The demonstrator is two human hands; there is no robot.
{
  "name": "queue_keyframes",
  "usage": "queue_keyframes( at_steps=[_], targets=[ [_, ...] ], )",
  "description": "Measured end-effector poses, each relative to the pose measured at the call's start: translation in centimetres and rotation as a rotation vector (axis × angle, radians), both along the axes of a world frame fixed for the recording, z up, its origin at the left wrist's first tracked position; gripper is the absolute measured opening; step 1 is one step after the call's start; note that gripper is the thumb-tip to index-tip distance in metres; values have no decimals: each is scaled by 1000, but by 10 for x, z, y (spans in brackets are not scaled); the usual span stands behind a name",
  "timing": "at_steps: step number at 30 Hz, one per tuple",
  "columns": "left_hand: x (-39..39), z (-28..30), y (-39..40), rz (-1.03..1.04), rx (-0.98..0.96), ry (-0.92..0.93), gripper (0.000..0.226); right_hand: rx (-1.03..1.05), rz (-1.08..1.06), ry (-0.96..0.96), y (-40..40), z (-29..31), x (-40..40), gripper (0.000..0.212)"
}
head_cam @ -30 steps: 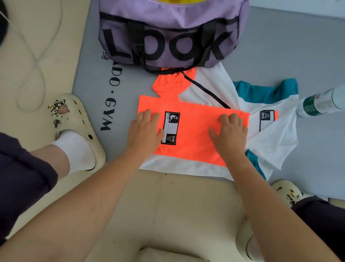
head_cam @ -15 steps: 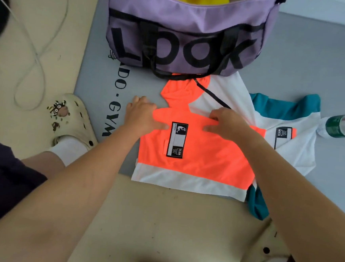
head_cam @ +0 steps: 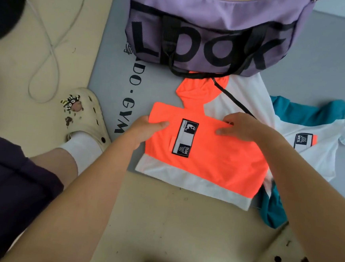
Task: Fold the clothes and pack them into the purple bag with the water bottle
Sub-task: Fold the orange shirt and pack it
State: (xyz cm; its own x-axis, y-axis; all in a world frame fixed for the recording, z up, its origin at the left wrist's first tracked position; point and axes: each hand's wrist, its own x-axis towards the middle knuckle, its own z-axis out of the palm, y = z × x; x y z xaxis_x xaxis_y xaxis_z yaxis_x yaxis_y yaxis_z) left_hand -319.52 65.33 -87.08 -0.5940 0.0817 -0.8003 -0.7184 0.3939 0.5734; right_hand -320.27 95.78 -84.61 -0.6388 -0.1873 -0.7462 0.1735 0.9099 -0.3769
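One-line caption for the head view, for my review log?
Both hands, left and right, pinch the top edge of a folded orange shirt below the open purple bag.

Seen from above, the left hand (head_cam: 147,129) and right hand (head_cam: 240,127) pinched the far edge of a folded orange shirt (head_cam: 213,154) on a grey mat (head_cam: 114,72), below a purple bag (head_cam: 207,15), with a teal shirt (head_cam: 312,129) alongside.
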Motion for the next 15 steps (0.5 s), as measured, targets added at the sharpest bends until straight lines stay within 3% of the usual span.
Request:
queue_keyframes(
  at_steps=[3, 6, 8, 10, 12, 15],
  targets=[
    [-24, 2, -3, -117, -240, 210, 15, -25, -6, -120, -15, 2, 8, 29],
    [-52, 9, 5, -385, -596, 434, 42, -63, -56, -270, -34, -7, 30, 37],
    [-66, 11, 22, -488, -658, 613, 50, -136, -258, -449, -44, -10, 51, 40],
    [-71, 12, 44, -591, -584, 742, 43, -176, -419, -550, -49, -12, 69, 40],
    [-69, 10, 60, -650, -504, 810, 36, -132, -458, -493, -49, -14, 79, 38],
    [-51, 7, 58, -559, -548, 814, 57, 67, -348, -227, -52, -12, 85, 43]
  ],
)
